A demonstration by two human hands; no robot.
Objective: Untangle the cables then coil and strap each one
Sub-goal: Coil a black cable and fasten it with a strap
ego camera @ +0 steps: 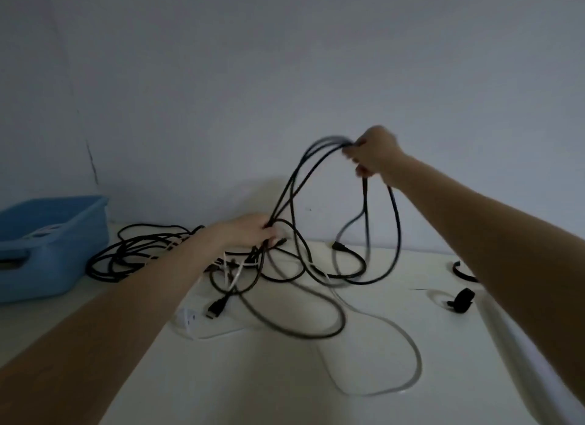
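the right hand (pixel 372 154), raised in the right centre of the frame, has its fingers curled round the top of several black cable loops (pixel 304 184) and holds them up off the counter (pixel 253 377). the left hand (pixel 253 231), lower and just left of centre, grips the same black strands where they come down into the tangle (pixel 253 266), its fingers closed round them close to the counter top. so the held cable runs on a steep slant, from the left hand below up and to the right to the other hand; more loops hang from the right hand back down to the counter.

the rest of the cables lie on the counter: a black bundle (pixel 133 253) at left centre beside the blue basket (pixel 47 241), a black plug end (pixel 217 307) and a white adapter (pixel 186 320) below the tangle, and a pale grey cable (pixel 408 345) sweeping in a wide loop toward the lower right of the frame. small black straps (pixel 460 299) lie at the right edge, near the right forearm.

as i judge it, untangling is in hand and no coil is strapped yet. the next move turns on that slant: the left hand is nearer the knot, so it can pin or feed strands there while the right draws the loops up and away. thin white wires (pixel 232 272) cross the black ones at the knot and could snag.
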